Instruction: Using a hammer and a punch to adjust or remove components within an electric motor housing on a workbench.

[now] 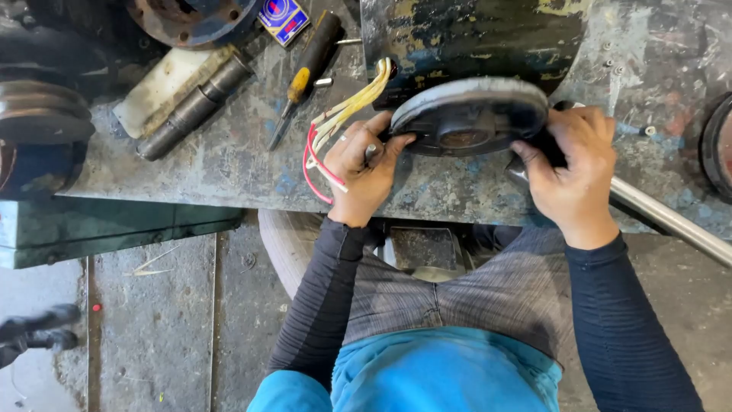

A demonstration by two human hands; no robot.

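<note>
Item: round dark end cover, centre of the frame, held on edge against the dark motor body at the upper middle, over the grimy metal worktop.

Left hand: fingers closed on the cover's left rim, thumb on its face. A bundle of yellow, white and red wires runs from the motor body past this hand.

Right hand: fingers wrapped round the cover's right rim, also shut on it. A bright steel rod lies just beneath, running to the right edge.

Step in hand, as judged: the cover is being seated on or eased off the motor end; which of the two cannot be told. The next move calls for an even two-handed grip, keeping the cover square and the wires out of the joint.

Also present: screwdriver with yellow and black handle, upper centre-left; grey steel shaft beside a white block; grooved pulley, far left.
</note>
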